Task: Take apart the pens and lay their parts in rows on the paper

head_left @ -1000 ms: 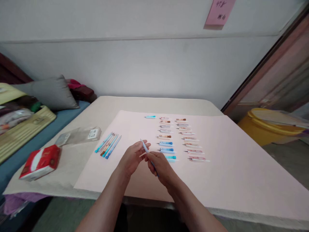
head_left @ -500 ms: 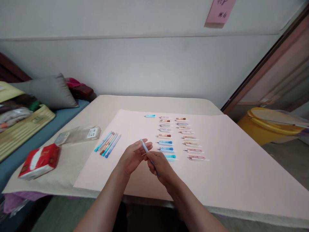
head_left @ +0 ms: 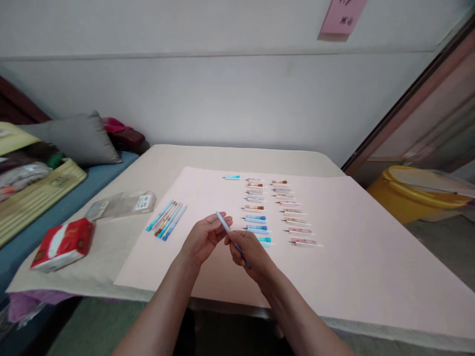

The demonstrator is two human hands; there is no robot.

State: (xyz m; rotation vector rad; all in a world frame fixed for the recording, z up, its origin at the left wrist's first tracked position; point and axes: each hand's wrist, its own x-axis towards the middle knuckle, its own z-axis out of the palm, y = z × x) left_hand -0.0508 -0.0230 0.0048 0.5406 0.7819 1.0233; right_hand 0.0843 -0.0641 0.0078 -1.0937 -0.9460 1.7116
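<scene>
A pale blue pen (head_left: 223, 222) slants across in front of me, over the pink sheet. My right hand (head_left: 247, 247) is closed around its lower part, and the lower end shows below the fingers. My left hand (head_left: 206, 237) is palm up with its fingers stretched out beside the pen's upper end, which lies in front of those fingers. Whether the left thumb presses on the pen I cannot tell. Left of my hands lies a row of several capped pens (head_left: 166, 220). Beyond my right hand, pens with caps off rest in two columns, including a blue pen (head_left: 256, 218) and a pink pen (head_left: 302, 242).
The pink sheet (head_left: 356, 277) covers much of the table. A lone turquoise pen (head_left: 232, 177) lies at its far side. On the left are a clear plastic case (head_left: 124, 205) and a red tissue pack (head_left: 65, 244). A yellow bucket (head_left: 415, 198) stands at the right.
Both hands keep nearly the same pose. The pen has shifted slightly within my right hand, and the view has moved a little.
</scene>
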